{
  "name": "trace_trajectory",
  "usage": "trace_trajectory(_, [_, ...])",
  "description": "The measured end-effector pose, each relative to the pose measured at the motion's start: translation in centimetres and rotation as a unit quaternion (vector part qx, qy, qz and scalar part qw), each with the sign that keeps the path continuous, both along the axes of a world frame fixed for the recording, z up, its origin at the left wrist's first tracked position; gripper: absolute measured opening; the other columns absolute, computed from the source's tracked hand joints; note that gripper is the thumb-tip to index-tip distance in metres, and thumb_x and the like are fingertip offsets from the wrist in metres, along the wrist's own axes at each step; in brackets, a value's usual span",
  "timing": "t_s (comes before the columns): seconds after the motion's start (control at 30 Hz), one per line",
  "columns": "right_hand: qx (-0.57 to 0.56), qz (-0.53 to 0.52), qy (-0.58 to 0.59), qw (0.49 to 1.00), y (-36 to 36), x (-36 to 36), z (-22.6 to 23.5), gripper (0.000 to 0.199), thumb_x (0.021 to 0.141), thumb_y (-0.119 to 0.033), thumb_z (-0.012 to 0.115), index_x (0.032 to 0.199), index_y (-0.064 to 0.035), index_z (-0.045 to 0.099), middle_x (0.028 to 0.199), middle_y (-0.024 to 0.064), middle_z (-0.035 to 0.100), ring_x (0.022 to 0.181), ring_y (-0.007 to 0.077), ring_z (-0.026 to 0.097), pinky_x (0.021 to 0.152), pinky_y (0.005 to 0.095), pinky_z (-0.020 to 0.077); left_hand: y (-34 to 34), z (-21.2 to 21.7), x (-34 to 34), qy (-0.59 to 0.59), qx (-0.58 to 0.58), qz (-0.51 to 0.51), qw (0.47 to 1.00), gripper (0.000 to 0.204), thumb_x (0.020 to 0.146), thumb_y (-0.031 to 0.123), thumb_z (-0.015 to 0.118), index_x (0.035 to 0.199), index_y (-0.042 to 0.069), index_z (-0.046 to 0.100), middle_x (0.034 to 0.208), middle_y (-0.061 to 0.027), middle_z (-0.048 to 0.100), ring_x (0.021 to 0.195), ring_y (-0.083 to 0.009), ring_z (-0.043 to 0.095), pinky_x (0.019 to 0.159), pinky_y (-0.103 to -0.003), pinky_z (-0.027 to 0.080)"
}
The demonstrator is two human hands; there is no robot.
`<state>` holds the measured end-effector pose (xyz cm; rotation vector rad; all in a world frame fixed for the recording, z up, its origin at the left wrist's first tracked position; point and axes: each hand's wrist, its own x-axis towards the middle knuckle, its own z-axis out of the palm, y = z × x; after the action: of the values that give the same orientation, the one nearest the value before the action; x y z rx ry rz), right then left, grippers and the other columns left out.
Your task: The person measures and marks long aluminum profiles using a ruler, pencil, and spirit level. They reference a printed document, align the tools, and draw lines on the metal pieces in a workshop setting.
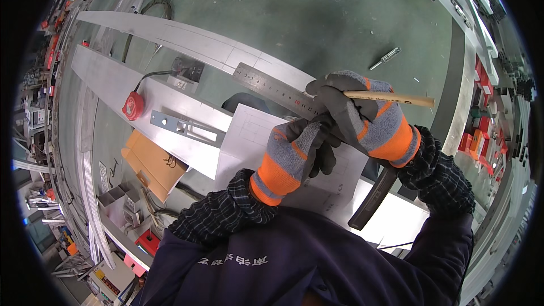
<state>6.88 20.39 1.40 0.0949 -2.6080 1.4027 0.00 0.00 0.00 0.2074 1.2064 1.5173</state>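
Observation:
Both of my hands wear grey-and-orange gloves with dark fingers, and they meet over a steel try square. Its graduated blade [272, 87] points to the upper left, and its dark stock [374, 198] lies below my right wrist. My right hand [362, 113] is closed with a wooden pencil [391, 98] in it, the blunt end toward the right; the tip is hidden. My left hand [294, 156] has its fingers closed at the blade's near edge, touching the right fingers. Beneath them lies a white paper drawing [246, 127] on a pale metal bar.
Two long metal bars [170, 34] run toward the upper left. A red tape measure [133, 106] and a slotted grey metal plate [187, 128] rest on the nearer one. Beside it are an open cardboard box [150, 161] and metal trays. A screwdriver [385, 58] lies on the green floor.

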Motion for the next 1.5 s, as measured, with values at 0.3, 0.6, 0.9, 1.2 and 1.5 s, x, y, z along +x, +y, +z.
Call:
trace_trajectory(0.3, [0.008,-0.001,-0.006,1.000,0.0,0.0,0.6,0.036,0.099,-0.005,0.062,0.135,0.0021,0.063,0.118,0.0205,0.074,0.103,0.0284,0.076,0.088,0.0358,0.0634,0.1,-0.1,0.2,-0.002,0.005,0.005,1.000,0.039,0.112,0.035,0.054,0.104,0.002,0.073,0.071,-0.0069,0.070,0.056,-0.0126,0.062,0.049,-0.027,0.044])
trace_trajectory(0.6, [-0.060,-0.009,-0.002,0.998,-0.1,0.2,-0.2,0.036,0.098,-0.005,0.063,0.134,0.0008,0.064,0.115,0.0205,0.074,0.100,0.0279,0.076,0.088,0.0354,0.0634,-0.1,-0.4,0.7,-0.026,0.016,0.034,0.999,0.038,0.112,0.034,0.055,0.109,0.001,0.073,0.076,-0.0082,0.072,0.055,-0.0137,0.063,0.048,-0.026,0.043])
trace_trajectory(0.9, [-0.065,-0.012,0.009,0.998,-0.3,-0.2,0.5,0.033,0.097,-0.005,0.062,0.129,0.0015,0.067,0.109,0.0197,0.074,0.093,0.0276,0.076,0.082,0.0356,0.0629,-0.1,-0.6,0.7,-0.025,0.034,0.035,0.998,0.036,0.112,0.032,0.055,0.106,0.001,0.072,0.073,-0.0078,0.071,0.056,-0.0134,0.063,0.050,-0.027,0.044])
trace_trajectory(1.2, [-0.070,0.006,0.004,0.998,-0.1,-0.3,0.6,0.028,0.097,-0.005,0.065,0.125,0.0015,0.067,0.112,0.0191,0.074,0.094,0.0279,0.075,0.083,0.0362,0.0626,-0.2,-0.3,0.6,-0.008,0.013,0.030,0.999,0.036,0.112,0.031,0.054,0.105,0.001,0.072,0.072,-0.0078,0.071,0.057,-0.0129,0.062,0.051,-0.027,0.045])
trace_trajectory(1.5, [0.015,-0.052,0.081,0.995,-0.9,0.1,0.6,0.033,0.100,-0.003,0.064,0.132,0.0034,0.059,0.117,0.0175,0.074,0.105,0.0235,0.074,0.086,0.0325,0.0615,0.4,0.2,0.9,0.016,-0.008,0.056,0.998,0.040,0.110,0.035,0.055,0.107,0.000,0.073,0.069,-0.0092,0.070,0.056,-0.0134,0.063,0.048,-0.026,0.043])
